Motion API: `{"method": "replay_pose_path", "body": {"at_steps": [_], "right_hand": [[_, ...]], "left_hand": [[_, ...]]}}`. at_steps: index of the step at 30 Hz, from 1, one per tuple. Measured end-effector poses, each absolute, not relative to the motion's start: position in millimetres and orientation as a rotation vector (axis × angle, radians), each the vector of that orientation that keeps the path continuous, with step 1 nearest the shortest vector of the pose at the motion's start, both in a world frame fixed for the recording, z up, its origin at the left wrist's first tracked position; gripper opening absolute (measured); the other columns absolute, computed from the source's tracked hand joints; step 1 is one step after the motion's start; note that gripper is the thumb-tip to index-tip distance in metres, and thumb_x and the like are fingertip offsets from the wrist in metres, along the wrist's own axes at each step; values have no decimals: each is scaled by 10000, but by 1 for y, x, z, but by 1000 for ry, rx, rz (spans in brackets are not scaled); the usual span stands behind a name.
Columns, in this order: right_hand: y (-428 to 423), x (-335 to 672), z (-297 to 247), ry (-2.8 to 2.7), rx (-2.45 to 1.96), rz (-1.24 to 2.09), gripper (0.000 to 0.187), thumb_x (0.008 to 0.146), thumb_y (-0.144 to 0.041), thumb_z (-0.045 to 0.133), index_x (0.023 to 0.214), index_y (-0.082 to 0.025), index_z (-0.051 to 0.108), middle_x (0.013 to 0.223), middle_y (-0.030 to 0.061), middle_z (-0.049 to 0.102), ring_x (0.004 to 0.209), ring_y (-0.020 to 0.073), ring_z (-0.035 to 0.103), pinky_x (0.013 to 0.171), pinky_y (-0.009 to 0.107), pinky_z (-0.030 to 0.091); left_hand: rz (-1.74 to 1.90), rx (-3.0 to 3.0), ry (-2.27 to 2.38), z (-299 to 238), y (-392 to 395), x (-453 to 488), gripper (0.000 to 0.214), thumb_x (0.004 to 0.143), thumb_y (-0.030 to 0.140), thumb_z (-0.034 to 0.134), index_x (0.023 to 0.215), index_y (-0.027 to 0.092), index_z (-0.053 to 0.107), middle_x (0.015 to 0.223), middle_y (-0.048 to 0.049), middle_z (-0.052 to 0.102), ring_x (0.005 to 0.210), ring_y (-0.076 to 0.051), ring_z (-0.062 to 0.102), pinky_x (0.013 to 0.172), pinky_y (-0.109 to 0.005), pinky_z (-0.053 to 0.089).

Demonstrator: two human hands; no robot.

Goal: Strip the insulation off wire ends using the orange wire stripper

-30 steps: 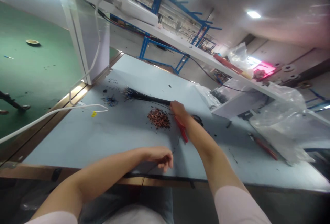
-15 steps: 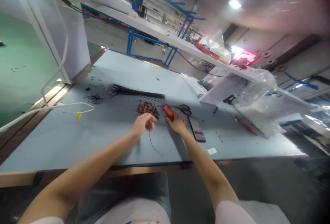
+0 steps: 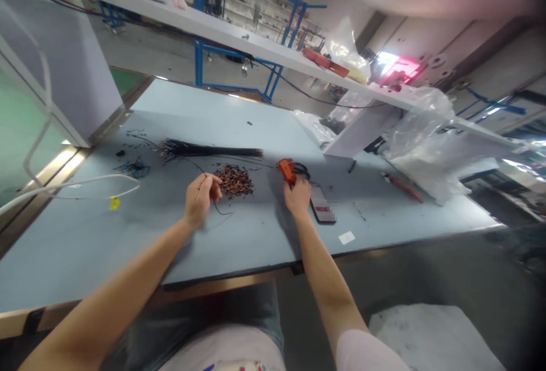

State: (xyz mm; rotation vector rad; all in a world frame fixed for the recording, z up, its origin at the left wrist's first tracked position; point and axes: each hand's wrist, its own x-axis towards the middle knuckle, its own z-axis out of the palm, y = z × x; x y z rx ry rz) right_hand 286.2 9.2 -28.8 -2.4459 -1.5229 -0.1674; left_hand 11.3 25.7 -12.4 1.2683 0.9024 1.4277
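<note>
My left hand [image 3: 201, 197] pinches a thin black wire [image 3: 217, 207], which sticks out above the fingers and curves down below them. Just right of this hand lies a heap of small copper-coloured and dark scraps [image 3: 234, 181]. My right hand [image 3: 298, 194] is closed round an orange wire stripper [image 3: 286, 170], held low over the table. The stripper's jaw details are too small to make out. Behind it, black-handled scissors [image 3: 302, 170] are partly covered. A long bundle of black wires [image 3: 213, 149] lies beyond the heap.
A phone [image 3: 322, 205] lies right of my right hand, near a small white paper [image 3: 347, 238]. Farther right are red-handled pliers [image 3: 403, 186] and plastic bags [image 3: 426, 166]. Blue wire pieces [image 3: 133, 168] and a white cable [image 3: 91, 178] are at left. A shelf [image 3: 239, 38] spans the back.
My left hand has moved left, away from the heap, with the wire in it. The right hand has carried the stripper slightly forward and right, up to the scissors. The view has shifted a little.
</note>
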Motion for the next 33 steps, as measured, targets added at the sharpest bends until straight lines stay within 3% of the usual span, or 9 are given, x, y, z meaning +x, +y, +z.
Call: {"method": "replay_pose_path", "body": {"at_steps": [5, 12, 16, 19, 21, 28, 33], "right_hand": [[2, 298, -38, -1462, -2525, -150, 488, 879, -353, 446, 1308, -122, 463, 1209, 196, 549, 1128, 354, 477, 871, 429, 398], [5, 295, -46, -1452, -2553, -141, 473, 894, -355, 424, 1297, -114, 479, 1229, 220, 537, 1142, 368, 467, 881, 468, 394], [2, 276, -44, -1583, -2455, -244, 548, 900, -394, 424, 1363, -100, 410, 1388, 221, 420, 1261, 373, 351, 1010, 517, 271], [4, 252, -46, -1870, -2242, -303, 580, 937, -421, 358, 1408, -84, 342, 1474, 189, 335, 1350, 320, 254, 1104, 492, 131], [11, 238, -48, -2002, -2218, -219, 631, 948, -473, 323, 1414, -48, 320, 1485, 201, 321, 1373, 309, 243, 1126, 469, 102], [63, 229, -42, -1943, -2443, 49, 797, 924, -603, 285, 1390, 42, 312, 1427, 310, 357, 1364, 374, 298, 1098, 475, 211], [89, 219, -48, -1987, -2414, 208, 826, 924, -615, 226, 1425, 40, 272, 1507, 280, 226, 1417, 361, 189, 1116, 498, 171]], "left_hand": [[1420, 1268, 936, -16, 28, 12, 248, 866, 271, 399, 737, 153, 575, 488, 15, 544, 413, -81, 484, 432, -194, 387], [1442, 1233, 958, -25, 30, 13, 253, 873, 271, 400, 735, 158, 579, 483, 22, 535, 400, -79, 467, 414, -192, 372], [1433, 1242, 933, -27, 29, 15, 258, 878, 281, 399, 737, 162, 580, 488, 23, 537, 406, -81, 469, 417, -195, 378], [1440, 1227, 924, -25, 26, 17, 263, 875, 293, 405, 728, 162, 580, 483, 22, 533, 404, -79, 465, 411, -190, 373], [1448, 1205, 925, -22, 25, 18, 262, 866, 299, 411, 714, 162, 574, 472, 23, 525, 399, -77, 460, 405, -185, 369], [1441, 1224, 911, -17, 25, 16, 271, 864, 318, 422, 706, 158, 573, 474, 21, 530, 388, -70, 449, 397, -181, 356], [1434, 1190, 895, -16, 24, 15, 277, 864, 341, 432, 705, 161, 569, 476, 24, 535, 386, -69, 444, 396, -182, 352]]}}
